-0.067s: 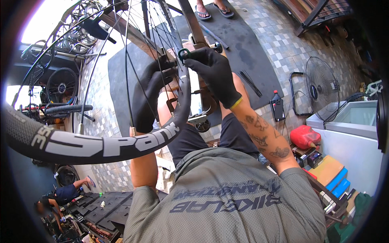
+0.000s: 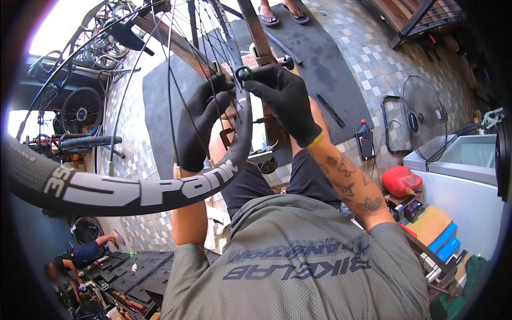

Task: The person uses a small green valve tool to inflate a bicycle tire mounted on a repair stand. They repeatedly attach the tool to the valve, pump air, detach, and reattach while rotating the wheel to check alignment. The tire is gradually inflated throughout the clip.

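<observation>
A black bicycle wheel rim (image 2: pixel 160 193) with pale lettering and thin dark spokes curves across the left half of the view, held upright in a stand (image 2: pixel 261 40). My right hand (image 2: pixel 282 98), in a black glove with a yellow cuff edge, pinches a small green ring-shaped spoke wrench (image 2: pixel 244 73) at the rim's far part. My left hand (image 2: pixel 198 120), gloved in black too, reaches behind the spokes with curled fingers beside the rim. What those fingers grip is hidden. The wrench's contact with a spoke nipple cannot be made out.
A dark mat (image 2: pixel 320 74) covers the tiled floor, with loose black spokes (image 2: pixel 330 110) on it. To the right stand a fan (image 2: pixel 424 117), a dark bottle (image 2: pixel 364 130) and a red container (image 2: pixel 401 181). Another person's sandalled feet (image 2: pixel 280 16) are at the far side; a second person (image 2: pixel 88 256) crouches lower left.
The wheel has turned slightly, its near spokes and lettering shifting a little right. My right hand has moved slightly right and toward me, still holding the spoke wrench.
</observation>
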`<state>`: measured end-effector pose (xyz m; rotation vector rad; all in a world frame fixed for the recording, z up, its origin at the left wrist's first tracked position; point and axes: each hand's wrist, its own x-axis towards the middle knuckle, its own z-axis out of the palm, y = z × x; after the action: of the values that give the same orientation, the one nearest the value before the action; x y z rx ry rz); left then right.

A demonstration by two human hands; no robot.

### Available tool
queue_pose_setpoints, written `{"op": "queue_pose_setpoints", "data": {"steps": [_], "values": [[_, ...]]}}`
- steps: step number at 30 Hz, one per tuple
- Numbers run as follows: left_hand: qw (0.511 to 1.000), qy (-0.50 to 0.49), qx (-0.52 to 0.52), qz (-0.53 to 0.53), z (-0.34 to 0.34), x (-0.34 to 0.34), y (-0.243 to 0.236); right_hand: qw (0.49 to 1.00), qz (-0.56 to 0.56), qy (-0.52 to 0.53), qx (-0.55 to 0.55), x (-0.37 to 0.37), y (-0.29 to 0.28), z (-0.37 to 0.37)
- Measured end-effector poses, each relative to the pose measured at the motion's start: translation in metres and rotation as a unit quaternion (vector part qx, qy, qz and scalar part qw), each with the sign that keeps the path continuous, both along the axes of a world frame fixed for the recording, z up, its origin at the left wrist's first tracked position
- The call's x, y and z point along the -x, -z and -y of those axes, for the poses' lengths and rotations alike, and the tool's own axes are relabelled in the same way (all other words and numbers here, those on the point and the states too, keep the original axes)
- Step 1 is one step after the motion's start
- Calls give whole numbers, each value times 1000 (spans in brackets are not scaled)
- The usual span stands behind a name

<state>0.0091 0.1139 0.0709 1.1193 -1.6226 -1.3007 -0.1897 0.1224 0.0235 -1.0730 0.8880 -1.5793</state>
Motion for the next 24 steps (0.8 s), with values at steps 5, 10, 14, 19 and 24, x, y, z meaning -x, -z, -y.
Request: {"op": "queue_pose_setpoints", "data": {"steps": [5,10,14,19,24], "values": [[998,9,-44,-53,20,6,10,991,-73,-104,-49,6,-10,-20],[997,8,-48,-55,32,5,20,982,-102,-142,-67,7,-6,-7],[998,6,-29,-56,35,4,25,979,-81,-175,-60,7,-1,2],[998,11,-33,-44,39,2,29,975,-54,-196,-87,7,5,3],[998,23,-35,-50,40,0,27,974,-56,-210,-59,8,5,13]]}}
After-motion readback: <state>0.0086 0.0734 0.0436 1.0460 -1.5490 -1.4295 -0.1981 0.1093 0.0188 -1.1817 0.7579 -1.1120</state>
